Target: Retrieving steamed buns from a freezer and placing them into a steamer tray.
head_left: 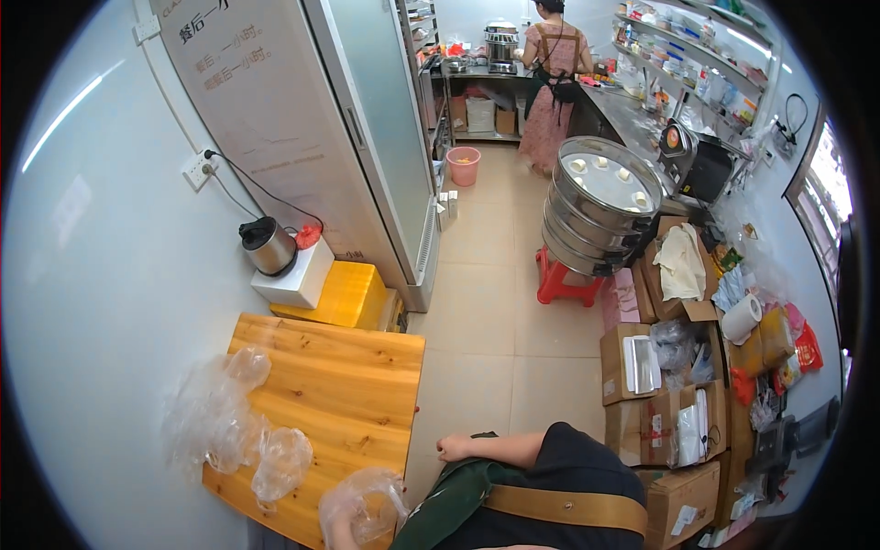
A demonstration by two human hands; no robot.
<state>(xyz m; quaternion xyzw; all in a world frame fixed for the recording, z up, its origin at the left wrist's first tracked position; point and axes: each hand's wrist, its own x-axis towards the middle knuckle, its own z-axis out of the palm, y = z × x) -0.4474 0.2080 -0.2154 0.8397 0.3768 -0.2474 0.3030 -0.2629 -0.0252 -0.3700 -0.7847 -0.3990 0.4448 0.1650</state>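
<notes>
At the bottom, my left hand is at a crumpled clear plastic bag by the near right corner of the wooden table. The bag's film partly covers the fingers, which seem closed on it. My right hand is held in front of my body, just right of the table's edge. Its fingers are curled in, and whatever they may hold is hidden. Below that forearm hangs dark green cloth with a tan strap. More clear plastic bags lie along the table's left side.
A stacked metal steamer with white pieces on top stands on a red stool. Cardboard boxes line the right side. Beyond the table are a yellow box and a tall cabinet. A person stands at the far counter.
</notes>
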